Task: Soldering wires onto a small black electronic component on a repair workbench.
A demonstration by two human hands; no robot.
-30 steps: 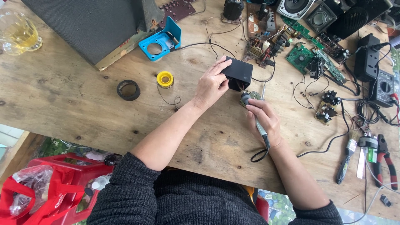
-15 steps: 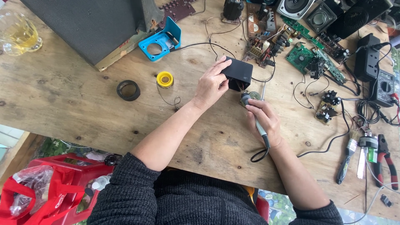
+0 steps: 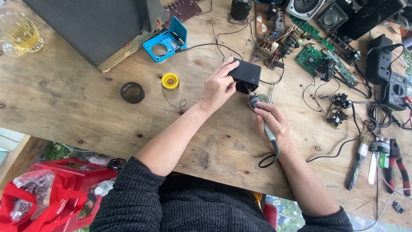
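Observation:
My left hand (image 3: pixel 216 88) grips a small black plastic box (image 3: pixel 246 74) and holds it tilted on the wooden table (image 3: pixel 64 111). My right hand (image 3: pixel 271 124) holds a grey pen-shaped soldering iron (image 3: pixel 268 129) like a pencil, its tip pointing up toward the underside of the box. A small round metal part (image 3: pixel 259 99) lies just under the tip. The iron's black cord (image 3: pixel 268 161) loops off by my wrist.
A yellow solder spool (image 3: pixel 170 81), a black ring (image 3: pixel 132 92) and a blue plastic frame (image 3: pixel 166 41) lie left of the box. Circuit boards (image 3: pixel 310 58), speakers, a multimeter (image 3: pixel 397 90) and pliers (image 3: pixel 397 165) crowd the right side. A large dark box (image 3: pixel 90 25) and a glass mug (image 3: pixel 19 34) stand far left.

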